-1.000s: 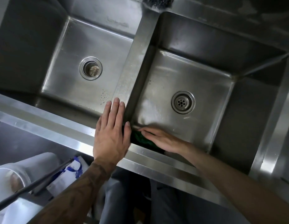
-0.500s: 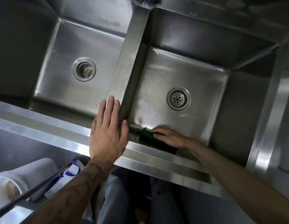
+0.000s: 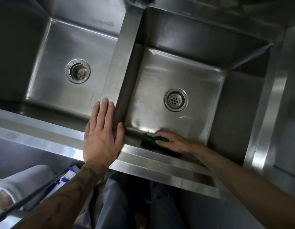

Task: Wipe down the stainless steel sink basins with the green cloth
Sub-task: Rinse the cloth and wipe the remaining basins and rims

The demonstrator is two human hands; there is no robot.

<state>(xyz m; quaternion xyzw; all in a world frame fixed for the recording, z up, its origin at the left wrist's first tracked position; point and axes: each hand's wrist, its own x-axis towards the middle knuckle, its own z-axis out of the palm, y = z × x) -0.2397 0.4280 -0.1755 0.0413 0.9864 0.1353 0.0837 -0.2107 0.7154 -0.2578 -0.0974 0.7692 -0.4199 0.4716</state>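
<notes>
A double stainless steel sink fills the view, with a left basin (image 3: 64, 47) and a right basin (image 3: 184, 76) split by a flat divider (image 3: 120, 63). The green cloth (image 3: 150, 139) lies bunched at the near edge of the right basin's floor, against the front wall. My right hand (image 3: 174, 142) reaches down into that basin and holds the cloth between fingers and thumb, covering most of it. My left hand (image 3: 102, 139) rests flat, fingers straight, on the front rim where the divider meets it.
Each basin has a round drain, left drain (image 3: 78, 71) and right drain (image 3: 176, 99). A dark scrubber (image 3: 140, 0) sits at the top of the divider. Below the front rim (image 3: 44, 139) are a white container (image 3: 14, 184), blue-and-white packaging (image 3: 69, 177) and a dark rod (image 3: 28, 202).
My right hand has slid the green cloth to the right along the near edge of the right basin. My left hand stays flat on the rim.
</notes>
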